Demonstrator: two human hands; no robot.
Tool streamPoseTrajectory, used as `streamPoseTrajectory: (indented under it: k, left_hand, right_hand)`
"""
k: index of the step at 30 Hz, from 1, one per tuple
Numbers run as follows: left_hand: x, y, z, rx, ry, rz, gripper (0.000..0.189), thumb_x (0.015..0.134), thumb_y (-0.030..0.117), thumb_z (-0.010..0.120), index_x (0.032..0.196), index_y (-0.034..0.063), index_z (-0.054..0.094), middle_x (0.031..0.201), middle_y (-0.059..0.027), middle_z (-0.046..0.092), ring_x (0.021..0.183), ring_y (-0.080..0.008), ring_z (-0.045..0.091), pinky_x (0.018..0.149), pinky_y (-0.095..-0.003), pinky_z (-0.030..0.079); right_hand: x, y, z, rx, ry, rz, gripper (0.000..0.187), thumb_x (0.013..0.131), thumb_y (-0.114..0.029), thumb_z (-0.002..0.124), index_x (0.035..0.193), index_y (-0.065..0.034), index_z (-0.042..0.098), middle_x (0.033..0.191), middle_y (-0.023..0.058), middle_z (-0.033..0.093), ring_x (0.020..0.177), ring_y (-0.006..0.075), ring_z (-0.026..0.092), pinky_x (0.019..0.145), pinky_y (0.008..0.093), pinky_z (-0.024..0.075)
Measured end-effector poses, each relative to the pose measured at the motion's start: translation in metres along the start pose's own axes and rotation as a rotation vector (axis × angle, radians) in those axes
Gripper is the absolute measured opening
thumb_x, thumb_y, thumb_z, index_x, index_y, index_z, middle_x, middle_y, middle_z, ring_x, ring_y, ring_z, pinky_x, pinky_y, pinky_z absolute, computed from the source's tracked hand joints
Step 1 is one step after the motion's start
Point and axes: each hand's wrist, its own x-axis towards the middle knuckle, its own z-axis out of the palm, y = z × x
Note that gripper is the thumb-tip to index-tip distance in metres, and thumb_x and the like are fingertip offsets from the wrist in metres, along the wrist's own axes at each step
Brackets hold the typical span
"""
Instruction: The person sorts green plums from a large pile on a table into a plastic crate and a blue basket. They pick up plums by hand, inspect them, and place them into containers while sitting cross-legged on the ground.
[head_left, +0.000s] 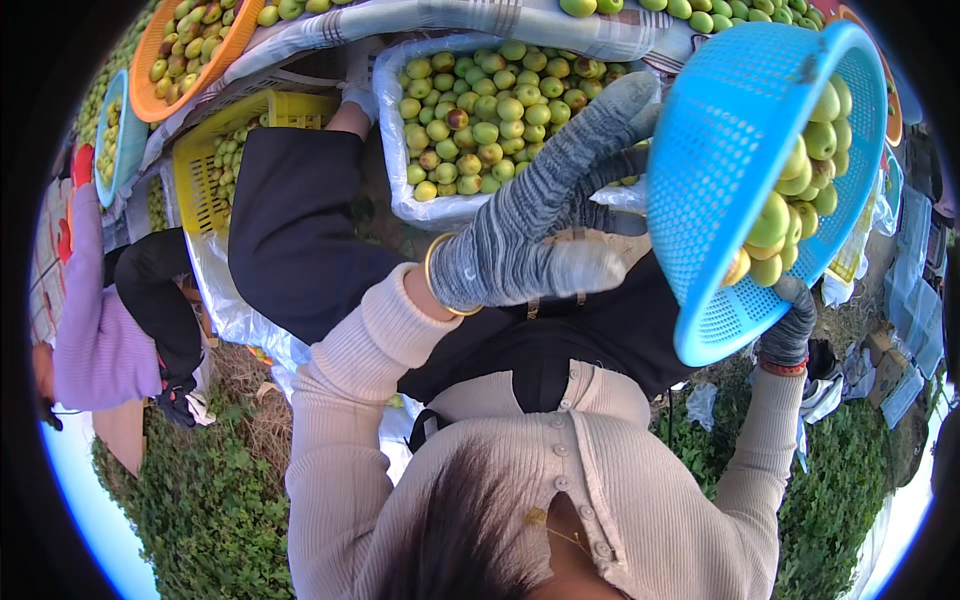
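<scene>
A blue perforated plastic basket (712, 172) is tilted on its side at the upper right, with green and brownish jujube-like fruits (821, 142) lying inside it. My right hand (791, 319), in a grey knit glove, grips its lower rim. My left hand (544, 217), gloved the same way, is spread beside the basket's outer wall with nothing held in it; whether its fingertips touch the basket is unclear. Beyond my left hand, a crate lined with clear plastic (386, 112) is filled with similar green fruits (487, 109).
A yellow plastic crate (202, 187) of fruit stands left of my legs. Across the top runs a cloth-covered edge (450, 16), with an orange basket (142, 75) and a light-blue basket (124, 180) at left. Another person (124, 345) in red gloves sits at far left.
</scene>
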Motion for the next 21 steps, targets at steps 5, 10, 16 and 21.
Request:
streamPoseTrajectory:
  k: [5,10,16,21]
  left_hand:
    - [0.061,-0.074,-0.099,1.511,-0.092,-0.197,0.049,0.094,0.044,0.052,0.139,0.0235,0.048,0.132,-0.0110,0.056,0.124,-0.0306,0.049,0.107,-0.0405,0.037]
    - [0.029,-0.127,-0.138,1.889,-0.151,-0.449,0.054,0.094,0.055,0.042,0.144,0.0380,0.036,0.155,-0.0031,0.028,0.141,-0.0327,0.025,0.112,-0.0626,0.011]
    - [-0.015,-0.123,-0.104,1.927,-0.713,-0.441,0.052,0.094,0.048,0.045,0.144,0.0398,0.034,0.156,0.0019,0.024,0.143,-0.0269,0.023,0.112,-0.0643,0.004]
    - [-0.037,-0.098,-0.140,2.074,-0.728,-0.411,0.060,0.092,0.042,0.050,0.147,0.0398,0.027,0.156,-0.0030,0.024,0.144,-0.0288,0.021,0.112,-0.0627,0.007]
  right_hand:
    - [-0.024,-0.030,-0.052,0.129,0.183,-0.267,0.074,0.075,-0.010,0.067,0.140,-0.0029,0.033,0.135,0.0209,0.047,0.118,0.0321,0.054,0.098,0.0451,0.0498]
    - [-0.046,-0.030,-0.067,0.223,0.269,-0.326,0.049,0.084,-0.003,0.059,0.128,0.0043,0.040,0.107,0.0143,0.061,0.069,0.0182,0.063,0.041,0.0251,0.0481]
    - [-0.027,-0.017,-0.093,0.235,0.092,-0.242,0.050,0.085,-0.015,0.055,0.131,0.0020,0.047,0.124,0.0176,0.056,0.093,0.0230,0.056,0.069,0.0301,0.0471]
    - [-0.007,-0.011,-0.108,0.435,-0.044,-0.273,0.047,0.085,-0.014,0.053,0.128,0.0037,0.050,0.121,0.0184,0.059,0.100,0.0283,0.061,0.076,0.0318,0.0511]
